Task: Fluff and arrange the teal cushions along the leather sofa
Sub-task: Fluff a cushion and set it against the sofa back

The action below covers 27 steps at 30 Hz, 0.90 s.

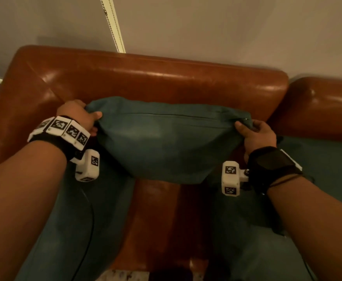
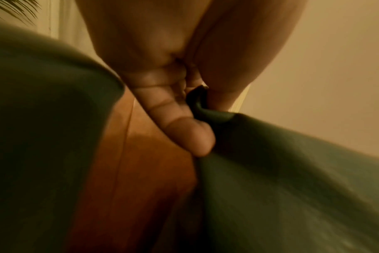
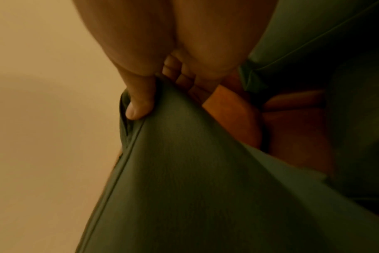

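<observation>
Teal cushion [image 1: 166, 138], unlabelled, gripped by left hand [image 1: 79, 116] and right hand [image 1: 257, 134]

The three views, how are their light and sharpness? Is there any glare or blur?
Head view: dim warm light, glare streaks on the leather sofa, the held teal cushion fairly sharp. Left wrist view: amber cast, the left hand soft, cushion fabric blurred. Right wrist view: equally dim, the right hand out of focus.
</observation>
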Each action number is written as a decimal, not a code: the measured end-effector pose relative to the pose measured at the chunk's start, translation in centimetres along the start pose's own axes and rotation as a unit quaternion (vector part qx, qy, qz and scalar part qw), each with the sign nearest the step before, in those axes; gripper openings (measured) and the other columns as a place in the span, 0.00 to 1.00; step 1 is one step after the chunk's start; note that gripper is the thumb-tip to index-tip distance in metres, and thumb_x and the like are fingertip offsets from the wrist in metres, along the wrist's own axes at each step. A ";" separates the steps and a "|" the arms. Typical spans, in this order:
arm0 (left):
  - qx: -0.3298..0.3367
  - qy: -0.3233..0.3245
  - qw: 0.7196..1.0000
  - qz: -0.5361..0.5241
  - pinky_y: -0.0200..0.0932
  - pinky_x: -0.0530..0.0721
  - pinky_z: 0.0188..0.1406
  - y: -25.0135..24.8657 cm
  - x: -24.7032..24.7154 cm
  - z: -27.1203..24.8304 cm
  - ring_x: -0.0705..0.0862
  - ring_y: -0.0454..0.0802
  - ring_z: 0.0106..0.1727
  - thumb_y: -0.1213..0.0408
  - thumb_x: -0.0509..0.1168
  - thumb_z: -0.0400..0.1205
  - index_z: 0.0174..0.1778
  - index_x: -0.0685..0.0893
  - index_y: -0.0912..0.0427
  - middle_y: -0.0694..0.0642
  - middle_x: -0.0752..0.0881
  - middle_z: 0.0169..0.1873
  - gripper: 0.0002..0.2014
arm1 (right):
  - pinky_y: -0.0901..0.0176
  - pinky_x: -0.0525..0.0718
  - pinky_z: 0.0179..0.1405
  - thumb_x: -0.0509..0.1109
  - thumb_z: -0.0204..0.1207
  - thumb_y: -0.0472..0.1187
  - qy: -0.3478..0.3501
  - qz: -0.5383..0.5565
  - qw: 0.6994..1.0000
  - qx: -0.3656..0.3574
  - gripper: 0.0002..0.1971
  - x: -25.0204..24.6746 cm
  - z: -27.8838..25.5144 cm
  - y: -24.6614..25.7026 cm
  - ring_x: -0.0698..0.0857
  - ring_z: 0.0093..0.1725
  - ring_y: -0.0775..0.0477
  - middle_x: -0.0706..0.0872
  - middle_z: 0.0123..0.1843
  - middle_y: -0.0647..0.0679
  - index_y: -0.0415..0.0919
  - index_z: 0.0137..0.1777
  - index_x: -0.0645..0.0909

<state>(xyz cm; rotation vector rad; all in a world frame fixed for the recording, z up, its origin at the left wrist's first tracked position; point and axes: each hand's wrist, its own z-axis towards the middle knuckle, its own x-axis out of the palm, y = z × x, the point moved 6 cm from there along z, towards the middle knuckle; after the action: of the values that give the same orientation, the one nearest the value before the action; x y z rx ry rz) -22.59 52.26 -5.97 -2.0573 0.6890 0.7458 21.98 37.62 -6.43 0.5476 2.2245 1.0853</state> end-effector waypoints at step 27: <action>0.313 0.073 0.833 0.451 0.71 0.50 0.80 -6.1 10.9 -6.4 0.52 0.65 0.83 0.25 0.72 0.48 0.82 0.39 0.41 0.57 0.52 0.84 0.71 | 0.37 0.36 0.82 0.78 0.52 0.69 0.198 -0.633 0.657 -0.359 0.67 9.4 -4.7 0.5 0.39 0.85 0.38 0.39 0.86 0.47 0.61 0.80 0.32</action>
<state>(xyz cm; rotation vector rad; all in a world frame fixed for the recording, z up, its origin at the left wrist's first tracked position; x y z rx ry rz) -9.31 47.84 -7.49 -1.1169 1.7827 0.7104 12.01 40.80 -6.86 -1.5007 1.5275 1.0825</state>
